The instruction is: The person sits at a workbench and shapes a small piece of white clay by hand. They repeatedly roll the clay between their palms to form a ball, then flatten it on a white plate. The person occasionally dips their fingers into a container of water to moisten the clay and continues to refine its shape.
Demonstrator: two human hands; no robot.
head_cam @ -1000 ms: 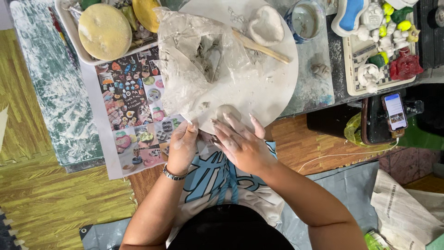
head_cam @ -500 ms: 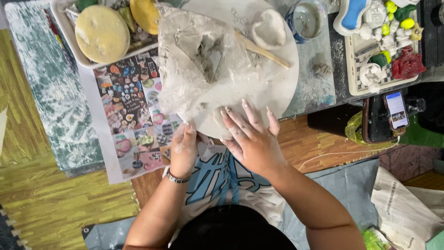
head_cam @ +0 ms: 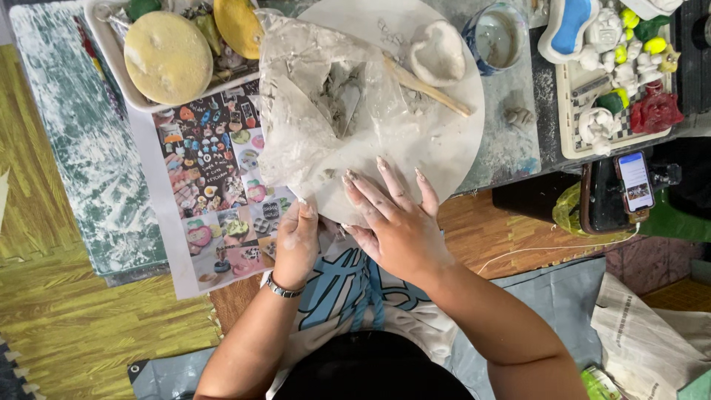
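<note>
Moved further onto the round clay-smeared board (head_cam: 444, 148), my right hand (head_cam: 396, 222) pressing flat, fingers spread, my left hand (head_cam: 296, 241) gripping the board's near edge

Plastic sheet (head_cam: 318, 111) on round board (head_cam: 452, 141); tray (head_cam: 111, 67) left, probably adjoining.

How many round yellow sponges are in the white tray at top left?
2: a large yellow sponge at the tray's left, and a second yellow sponge right of it, cut off by the frame edge. Others may be hidden.

a round, clay-smeared white board (head_cam: 444, 148) lies flat on the table, with crumpled clear plastic wrap (head_cam: 311, 111) holding grey clay draped over its left half.
</note>
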